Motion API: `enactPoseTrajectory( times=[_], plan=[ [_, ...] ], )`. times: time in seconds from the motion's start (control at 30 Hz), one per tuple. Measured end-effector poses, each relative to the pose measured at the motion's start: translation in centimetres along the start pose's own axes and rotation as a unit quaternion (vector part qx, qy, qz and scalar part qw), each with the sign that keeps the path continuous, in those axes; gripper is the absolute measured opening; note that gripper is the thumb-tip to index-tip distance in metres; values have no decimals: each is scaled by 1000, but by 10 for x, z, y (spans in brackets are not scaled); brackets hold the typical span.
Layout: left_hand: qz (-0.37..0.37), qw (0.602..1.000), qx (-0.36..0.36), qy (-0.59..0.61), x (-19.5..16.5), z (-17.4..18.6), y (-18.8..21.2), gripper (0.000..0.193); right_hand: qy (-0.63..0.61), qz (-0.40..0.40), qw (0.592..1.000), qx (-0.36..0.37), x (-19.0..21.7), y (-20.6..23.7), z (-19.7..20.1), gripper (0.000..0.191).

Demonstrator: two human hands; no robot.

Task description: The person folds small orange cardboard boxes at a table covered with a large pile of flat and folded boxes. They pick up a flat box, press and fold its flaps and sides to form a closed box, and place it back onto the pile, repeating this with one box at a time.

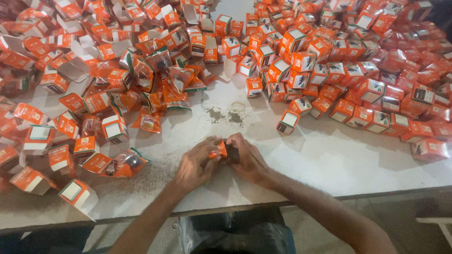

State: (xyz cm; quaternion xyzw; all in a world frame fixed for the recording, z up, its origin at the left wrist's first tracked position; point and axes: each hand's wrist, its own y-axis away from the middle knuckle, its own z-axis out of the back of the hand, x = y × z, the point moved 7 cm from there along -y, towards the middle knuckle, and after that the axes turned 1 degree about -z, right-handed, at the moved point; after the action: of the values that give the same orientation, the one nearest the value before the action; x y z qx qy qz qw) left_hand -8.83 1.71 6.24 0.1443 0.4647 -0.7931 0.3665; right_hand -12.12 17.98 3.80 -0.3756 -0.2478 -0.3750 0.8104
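My left hand (195, 164) and my right hand (247, 159) meet at the near middle of the white table (320, 160). Together they grip a small orange packet (219, 150) with a dark part (230, 153) against it, pressed between the fingers just above the tabletop. Both hands are curled round it, so most of it is hidden. A closed orange box (287, 122) lies a little beyond my right hand, apart from the heap.
Closed orange boxes (358, 70) crowd the right and far side. Open boxes and crumpled orange plastic packets (141, 80) cover the left. Dark crumbs and a small ring (238, 107) lie in the middle. A dark bag (235, 235) hangs below the table edge.
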Motion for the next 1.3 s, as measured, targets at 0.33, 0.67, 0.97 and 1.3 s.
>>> enactPoseTrajectory(
  times=[0.33, 0.67, 0.97, 1.3],
  plan=[
    [-100, 984, 62, -133, -14, -9, 11, 35, 11, 119, 992, 28, 16, 1, -1, 74],
    [188, 741, -181, -618, 9, 153, 55, 62, 222, 72, 963, -133, 13, -25, 49, 93],
    [52, 921, -302, -241, 3, 154, 47, 34, 40, 187, 982, -3, 27, -6, -6, 76],
    [100, 940, -21, -326, -28, 85, 9, 87, -373, -128, 890, 230, -19, 14, -33, 68]
  ],
)
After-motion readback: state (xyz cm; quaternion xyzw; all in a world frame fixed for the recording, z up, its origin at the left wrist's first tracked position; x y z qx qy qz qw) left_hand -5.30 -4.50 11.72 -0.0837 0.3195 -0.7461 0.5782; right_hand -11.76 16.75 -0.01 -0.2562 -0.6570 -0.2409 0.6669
